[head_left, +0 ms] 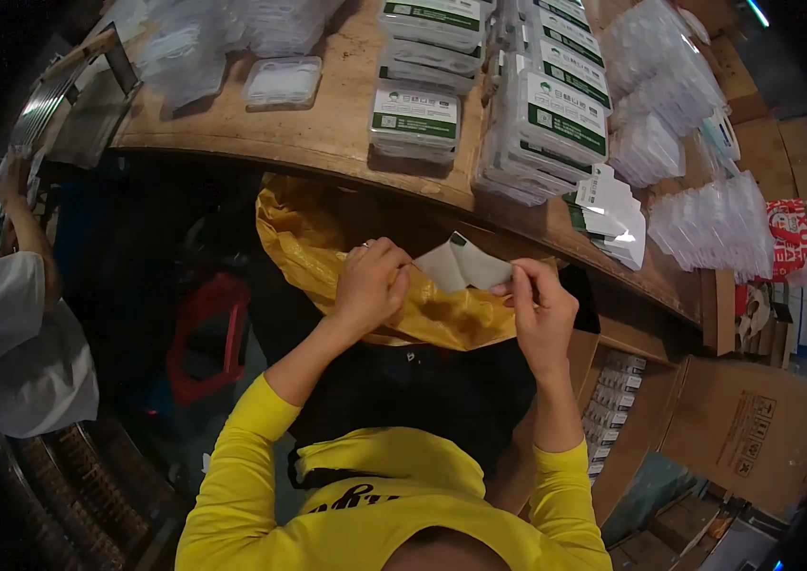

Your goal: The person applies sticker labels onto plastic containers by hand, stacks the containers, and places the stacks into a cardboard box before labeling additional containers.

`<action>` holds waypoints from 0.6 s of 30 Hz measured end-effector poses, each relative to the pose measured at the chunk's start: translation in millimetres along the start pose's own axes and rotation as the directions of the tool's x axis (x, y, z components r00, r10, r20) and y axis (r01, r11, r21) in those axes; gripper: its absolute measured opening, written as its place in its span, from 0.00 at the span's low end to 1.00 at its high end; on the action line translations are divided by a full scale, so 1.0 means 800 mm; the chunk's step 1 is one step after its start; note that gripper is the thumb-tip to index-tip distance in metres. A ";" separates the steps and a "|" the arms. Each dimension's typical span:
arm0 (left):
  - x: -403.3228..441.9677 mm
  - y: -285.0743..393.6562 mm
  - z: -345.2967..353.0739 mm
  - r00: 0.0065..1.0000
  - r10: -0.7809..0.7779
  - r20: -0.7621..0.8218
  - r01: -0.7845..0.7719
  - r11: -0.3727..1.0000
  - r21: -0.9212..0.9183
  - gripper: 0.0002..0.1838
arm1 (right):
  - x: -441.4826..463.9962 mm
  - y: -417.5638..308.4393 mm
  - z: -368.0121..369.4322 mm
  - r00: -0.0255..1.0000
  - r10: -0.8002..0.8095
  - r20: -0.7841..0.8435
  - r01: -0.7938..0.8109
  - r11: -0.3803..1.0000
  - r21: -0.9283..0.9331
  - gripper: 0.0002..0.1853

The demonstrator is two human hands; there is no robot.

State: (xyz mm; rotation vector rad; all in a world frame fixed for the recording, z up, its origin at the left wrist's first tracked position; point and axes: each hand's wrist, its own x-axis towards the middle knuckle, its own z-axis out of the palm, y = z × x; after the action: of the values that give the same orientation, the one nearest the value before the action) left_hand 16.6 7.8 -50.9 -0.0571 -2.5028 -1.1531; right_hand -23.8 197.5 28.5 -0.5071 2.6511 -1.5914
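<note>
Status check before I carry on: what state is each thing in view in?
Pale sheet: creased, held up
Right hand: pinching the sheet
Left hand: fingers curled by the sheet's other end, grip unclear
Yellow sack: slack, crumpled
Cardboard box: flap open, packs inside
Labelled cases: closed, stacked
Cards: fanned out

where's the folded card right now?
Head view, just right of centre: the folded card is between the left hand and right hand, over the yellow sack, near the table.
</note>
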 end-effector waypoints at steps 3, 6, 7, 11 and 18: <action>-0.005 -0.050 -0.007 0.983 -0.095 0.155 0.046 0.954 0.296 0.02 | 0.001 0.013 -0.004 0.997 0.064 -0.041 -0.057 0.987 0.149 0.07; 0.041 -0.036 -0.074 0.995 -0.099 -0.018 0.101 0.983 0.155 0.04 | -0.002 0.017 -0.009 0.998 0.037 -0.053 -0.022 0.963 0.270 0.08; 0.064 -0.034 -0.099 0.987 0.051 -0.154 -0.009 0.965 0.261 0.06 | -0.005 0.014 -0.008 0.999 0.039 -0.014 -0.034 0.970 0.242 0.08; 0.169 -0.096 -0.173 0.959 0.248 -0.139 -0.117 0.788 0.605 0.24 | -0.007 0.006 -0.001 0.996 -0.054 0.068 0.042 0.987 0.157 0.08; 0.172 -0.149 -0.201 1.000 0.000 0.008 -0.001 0.993 0.116 0.30 | -0.023 -0.003 0.000 0.986 0.110 0.129 -0.150 0.918 0.366 0.08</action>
State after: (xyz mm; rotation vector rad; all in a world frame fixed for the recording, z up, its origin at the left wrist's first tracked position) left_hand -81.9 -206.7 6.4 -0.0308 -2.5718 -1.0065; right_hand -5.3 201.4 27.7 -0.3757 2.1734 -1.9046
